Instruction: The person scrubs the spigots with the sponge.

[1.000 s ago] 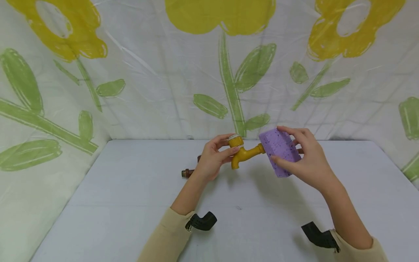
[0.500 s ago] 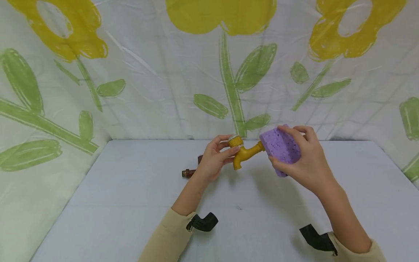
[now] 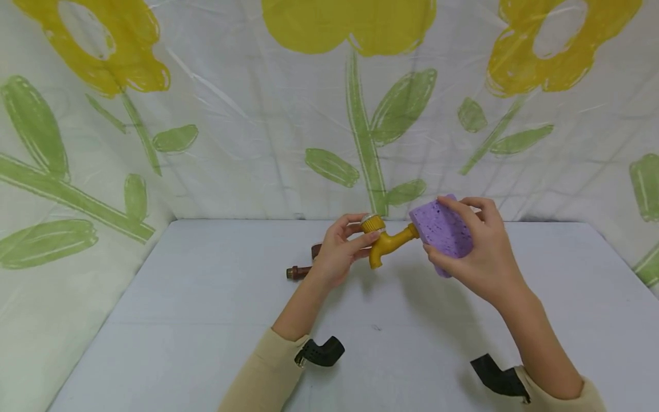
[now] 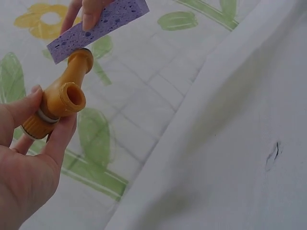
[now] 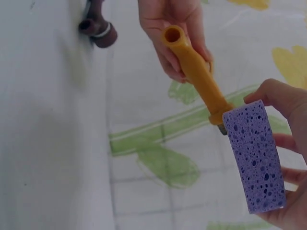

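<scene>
Yellow tap [image 3: 393,242] sits at centre of the head frame, held above the table [image 3: 206,326], spout down; I read the lift from the shadows. Left hand [image 3: 336,252] pinches it by the ribbed knob [image 3: 373,224] only, thumb to one side, fingers to the other. Right hand [image 3: 486,257] grasps the purple sponge [image 3: 444,230], right of centre, thumb and fingers on opposite sides, at the tap's inlet end; I judge contact likely, but the sponge partly hides the join. Main risk as I see it: the hold is at one end and the sponge works at the other, so a sideways push could swing the tap about the knob, or turn the knob itself, and roll it out of the pinch. Second: the metal tip [image 5: 223,130], lower right of centre in the right wrist view, could snag or tear the sponge if pressed hard. Third: the brown tap [image 3: 297,273] lies just beside the left wrist, left of centre; I expect a lowered forearm could knock it.
</scene>
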`<state>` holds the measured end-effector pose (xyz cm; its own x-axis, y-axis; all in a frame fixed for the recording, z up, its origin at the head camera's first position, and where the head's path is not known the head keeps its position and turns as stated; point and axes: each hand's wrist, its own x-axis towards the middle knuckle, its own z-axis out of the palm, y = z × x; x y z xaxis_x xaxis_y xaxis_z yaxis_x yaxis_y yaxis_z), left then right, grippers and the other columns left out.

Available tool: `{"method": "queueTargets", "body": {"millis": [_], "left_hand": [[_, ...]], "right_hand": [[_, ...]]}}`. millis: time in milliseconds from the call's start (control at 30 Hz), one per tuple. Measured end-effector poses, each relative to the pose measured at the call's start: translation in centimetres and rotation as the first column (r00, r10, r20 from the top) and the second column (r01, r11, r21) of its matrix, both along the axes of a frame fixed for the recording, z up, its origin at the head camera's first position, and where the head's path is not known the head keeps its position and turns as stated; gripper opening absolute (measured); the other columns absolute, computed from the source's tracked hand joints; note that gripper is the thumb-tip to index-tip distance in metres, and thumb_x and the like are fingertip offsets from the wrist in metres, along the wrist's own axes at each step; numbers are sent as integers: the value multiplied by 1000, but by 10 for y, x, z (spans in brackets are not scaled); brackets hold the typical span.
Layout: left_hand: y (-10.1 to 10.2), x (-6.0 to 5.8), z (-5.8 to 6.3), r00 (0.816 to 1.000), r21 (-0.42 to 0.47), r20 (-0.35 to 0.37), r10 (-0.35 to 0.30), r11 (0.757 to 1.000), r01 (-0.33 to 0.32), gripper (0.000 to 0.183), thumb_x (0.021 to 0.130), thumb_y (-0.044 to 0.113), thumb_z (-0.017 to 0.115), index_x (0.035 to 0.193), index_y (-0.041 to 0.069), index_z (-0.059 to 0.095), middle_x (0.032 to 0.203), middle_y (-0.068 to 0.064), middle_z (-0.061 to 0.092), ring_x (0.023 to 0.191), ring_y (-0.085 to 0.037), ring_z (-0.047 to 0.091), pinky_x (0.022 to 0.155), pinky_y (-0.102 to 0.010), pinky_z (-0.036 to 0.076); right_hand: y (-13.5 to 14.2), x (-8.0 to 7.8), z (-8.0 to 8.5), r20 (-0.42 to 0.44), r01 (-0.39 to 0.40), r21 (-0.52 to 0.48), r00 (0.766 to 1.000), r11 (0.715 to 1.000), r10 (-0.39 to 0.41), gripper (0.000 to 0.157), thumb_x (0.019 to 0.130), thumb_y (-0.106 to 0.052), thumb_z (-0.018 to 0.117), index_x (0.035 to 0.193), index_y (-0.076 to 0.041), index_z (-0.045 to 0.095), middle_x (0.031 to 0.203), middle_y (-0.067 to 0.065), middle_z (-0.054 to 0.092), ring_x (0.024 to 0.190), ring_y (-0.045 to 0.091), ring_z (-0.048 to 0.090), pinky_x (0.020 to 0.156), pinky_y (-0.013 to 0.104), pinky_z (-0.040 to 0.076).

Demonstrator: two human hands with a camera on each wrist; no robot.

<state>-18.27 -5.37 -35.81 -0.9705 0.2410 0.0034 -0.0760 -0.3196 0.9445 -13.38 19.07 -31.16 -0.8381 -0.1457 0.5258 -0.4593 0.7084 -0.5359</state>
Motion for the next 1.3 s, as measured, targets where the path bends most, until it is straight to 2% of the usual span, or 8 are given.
{"method": "queueTargets", "body": {"millis": [200,300,467,633,800,867,1133,1300], "left_hand": [[0,1,1,1000,9,9,26,1000,-26,33,101,-7,64,133,-3,57,121,-15,63,95,-15,71,88,-35,65],[0,1,1,1000,15,5,27,1000,-27,32,101,-7,64,131,-3,58,121,-15,63,95,-15,71,87,-35,65],[1,2,1,1000,28,4,24,999,-24,28,101,-7,63,128,0,56,121,-15,64,95,-15,71,86,-33,65],[2,2,0,1000,38,2,20,999,-21,24,103,-8,60,123,3,53,124,-20,66,93,-13,72,84,-30,65],[3,2,0,1000,52,-11,17,998,-17,24,103,-9,60,118,6,50,126,-22,66,93,-13,72,84,-30,65],[3,2,0,1000,58,-17,17,998,-16,25,102,-9,60,117,8,50,124,-20,66,92,-12,72,84,-29,65],[2,2,-3,1000,124,-28,9,992,-6,25,105,-9,54,115,13,47,119,-13,65,88,-12,72,77,-25,64],[3,3,-2,1000,145,-19,6,989,-3,24,107,-6,52,119,14,48,121,-13,64,89,-12,72,76,-24,63]], "right_hand": [[-8,1,-3,-28,-53,20,998,998,54,79,73,-11,95,145,-11,62,134,21,48,106,39,52,73,46,54],[-11,1,-4,-48,-51,31,997,998,53,79,73,-10,95,144,-10,62,134,23,48,106,39,52,72,49,56],[-16,2,-7,-64,-36,-13,997,999,35,78,73,-7,94,144,-9,62,134,25,47,107,40,50,72,56,57],[-21,1,-11,-75,-100,34,992,994,102,79,72,-6,94,144,-10,62,133,25,48,106,40,54,70,52,59],[-20,0,-11,-102,-79,56,991,995,84,79,70,-5,94,142,-9,62,133,25,49,103,40,54,67,50,58],[-20,0,-11,-95,-87,57,991,995,92,79,71,-5,94,143,-9,62,133,25,49,104,39,53,68,50,58],[-24,0,-16,-2,-210,51,978,976,210,77,74,-4,93,144,-13,63,135,18,49,111,38,56,76,51,61],[-26,1,-17,3,-248,40,969,968,248,77,72,-4,94,142,-14,64,135,16,51,113,35,54,79,50,58]]}}
